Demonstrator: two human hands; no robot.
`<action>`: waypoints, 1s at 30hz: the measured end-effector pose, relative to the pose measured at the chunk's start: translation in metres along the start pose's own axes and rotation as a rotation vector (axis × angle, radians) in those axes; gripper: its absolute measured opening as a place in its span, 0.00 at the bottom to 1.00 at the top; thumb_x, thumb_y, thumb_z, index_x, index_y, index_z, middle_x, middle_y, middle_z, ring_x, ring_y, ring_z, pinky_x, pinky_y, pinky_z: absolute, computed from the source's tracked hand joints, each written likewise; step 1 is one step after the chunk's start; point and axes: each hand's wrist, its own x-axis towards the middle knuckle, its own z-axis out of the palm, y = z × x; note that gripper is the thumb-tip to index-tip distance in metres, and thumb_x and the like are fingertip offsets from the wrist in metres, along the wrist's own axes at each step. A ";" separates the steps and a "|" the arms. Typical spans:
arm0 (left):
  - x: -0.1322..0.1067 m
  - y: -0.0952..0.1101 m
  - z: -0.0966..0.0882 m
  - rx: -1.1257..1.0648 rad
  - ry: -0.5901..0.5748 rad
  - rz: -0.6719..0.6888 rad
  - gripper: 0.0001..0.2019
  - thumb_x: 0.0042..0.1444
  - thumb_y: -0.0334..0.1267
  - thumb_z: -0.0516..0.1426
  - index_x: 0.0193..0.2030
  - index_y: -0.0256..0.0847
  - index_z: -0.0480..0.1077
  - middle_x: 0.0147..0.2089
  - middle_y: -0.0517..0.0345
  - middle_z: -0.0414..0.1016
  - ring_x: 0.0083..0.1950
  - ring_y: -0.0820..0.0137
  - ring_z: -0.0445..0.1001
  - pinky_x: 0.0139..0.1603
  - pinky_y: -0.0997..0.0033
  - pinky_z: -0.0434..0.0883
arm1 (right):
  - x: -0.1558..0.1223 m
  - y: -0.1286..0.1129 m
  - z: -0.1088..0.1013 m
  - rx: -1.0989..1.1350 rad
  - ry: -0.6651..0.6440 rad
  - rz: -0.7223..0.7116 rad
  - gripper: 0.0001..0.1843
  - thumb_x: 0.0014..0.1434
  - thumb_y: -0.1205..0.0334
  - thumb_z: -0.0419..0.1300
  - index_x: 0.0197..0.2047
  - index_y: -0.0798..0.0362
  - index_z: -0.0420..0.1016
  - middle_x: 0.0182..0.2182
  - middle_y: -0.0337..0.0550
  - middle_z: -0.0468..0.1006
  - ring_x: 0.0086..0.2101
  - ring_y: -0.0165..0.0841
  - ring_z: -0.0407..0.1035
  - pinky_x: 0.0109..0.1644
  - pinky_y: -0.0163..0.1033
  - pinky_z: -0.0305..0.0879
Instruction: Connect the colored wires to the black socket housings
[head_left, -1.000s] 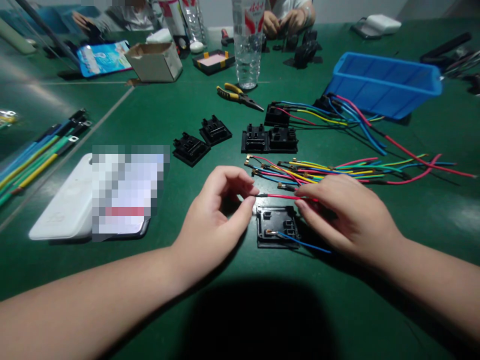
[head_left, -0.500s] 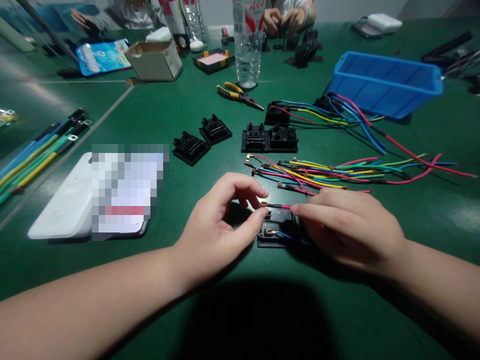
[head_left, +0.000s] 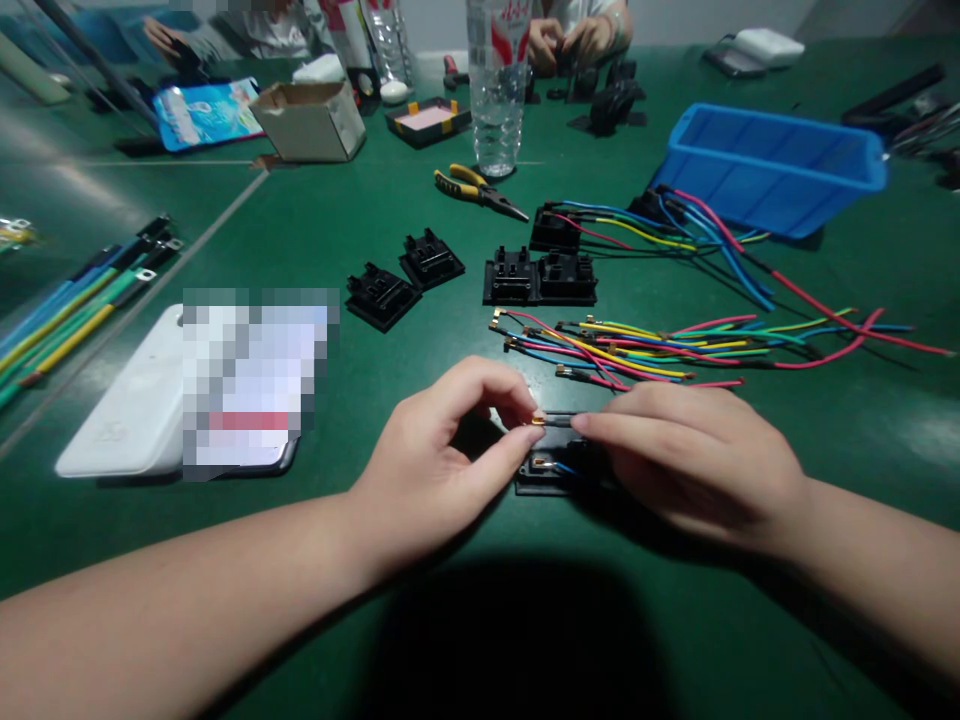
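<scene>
A short wire [head_left: 559, 422] with a brass terminal and black sleeve lies level above a black plastic socket housing [head_left: 551, 489]. My left hand [head_left: 457, 425] is closed in a pinch, thumb and forefinger at the terminal end. Behind it, the fingertips of my right hand [head_left: 697, 460] grip the sleeve; the wire's remaining length is hidden under that hand. In the housing's near part sits a blue wire [head_left: 562, 467] with its own brass terminal. Just beyond my hands lies a bunch of red, yellow, blue and green wires [head_left: 645, 345].
More black housings [head_left: 431, 258] and yellow-handled pliers [head_left: 480, 190] lie farther back. A water bottle [head_left: 496, 110], a cardboard box [head_left: 311, 120] and a blue bin [head_left: 772, 165] stand beyond. Phones [head_left: 127, 400] and thicker cables [head_left: 90, 290] are at left. Another person's hands [head_left: 577, 42] work opposite.
My left thumb and forefinger have closed in at the brass terminal. The wire has come slightly lower and nearer, over the housing, and its red part has gone out of sight.
</scene>
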 end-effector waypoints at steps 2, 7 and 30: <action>0.000 0.000 0.000 0.008 -0.016 0.012 0.08 0.59 0.29 0.60 0.41 0.44 0.66 0.38 0.63 0.73 0.40 0.75 0.74 0.43 0.73 0.72 | 0.000 0.000 0.000 0.018 -0.005 -0.008 0.19 0.61 0.75 0.54 0.54 0.51 0.66 0.36 0.45 0.79 0.32 0.31 0.70 0.34 0.35 0.66; 0.001 0.000 0.000 0.078 -0.063 0.050 0.07 0.59 0.28 0.59 0.41 0.43 0.66 0.39 0.63 0.74 0.41 0.74 0.74 0.46 0.72 0.71 | 0.000 0.001 0.001 0.047 -0.025 -0.036 0.18 0.61 0.74 0.54 0.54 0.53 0.67 0.36 0.45 0.79 0.32 0.31 0.70 0.34 0.35 0.65; 0.006 0.004 0.000 0.282 -0.176 -0.064 0.10 0.55 0.35 0.59 0.44 0.42 0.66 0.44 0.57 0.72 0.48 0.64 0.69 0.50 0.62 0.65 | 0.003 -0.002 -0.001 0.022 -0.024 0.039 0.11 0.62 0.71 0.53 0.47 0.54 0.69 0.26 0.42 0.74 0.26 0.31 0.66 0.29 0.36 0.59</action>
